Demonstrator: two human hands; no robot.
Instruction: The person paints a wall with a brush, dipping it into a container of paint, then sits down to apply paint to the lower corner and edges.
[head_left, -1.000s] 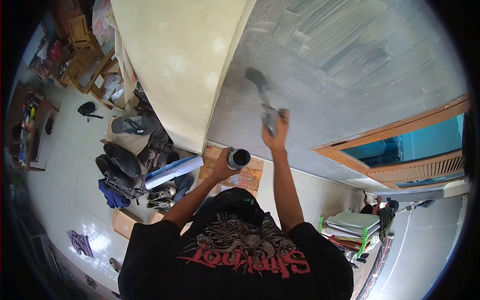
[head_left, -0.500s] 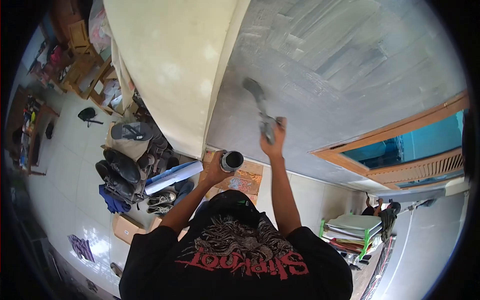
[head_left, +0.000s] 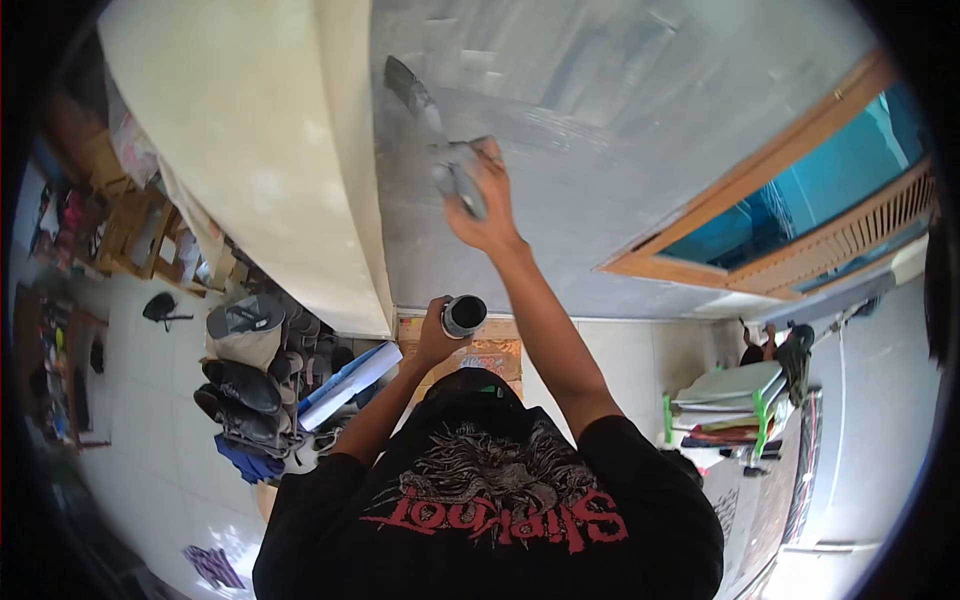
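My right hand (head_left: pixel 488 205) is closed around the handle of a wide paintbrush (head_left: pixel 415 95), with its dark bristles at the grey painted wall (head_left: pixel 560 230), close to the corner beside the cream wall (head_left: pixel 250 150). Pale brush strokes streak the upper part of the grey surface. Lower down, my left hand (head_left: pixel 435 340) grips a paint can (head_left: pixel 464 316) from its left side. The can's mouth faces up toward me and its inside looks dark.
A wooden-framed window (head_left: pixel 720 275) is set into the wall at right. Shoes (head_left: pixel 240 390) pile up at left beside a white-and-blue box (head_left: pixel 348 385). A rack (head_left: pixel 725 395) stands at right, with another person (head_left: pixel 770 345) partly visible behind it. Cardboard (head_left: pixel 480 360) covers the floor below.
My right hand and the paintbrush have moved up and left, toward the corner. My view has shifted to the right. The paint can stays in my left hand.
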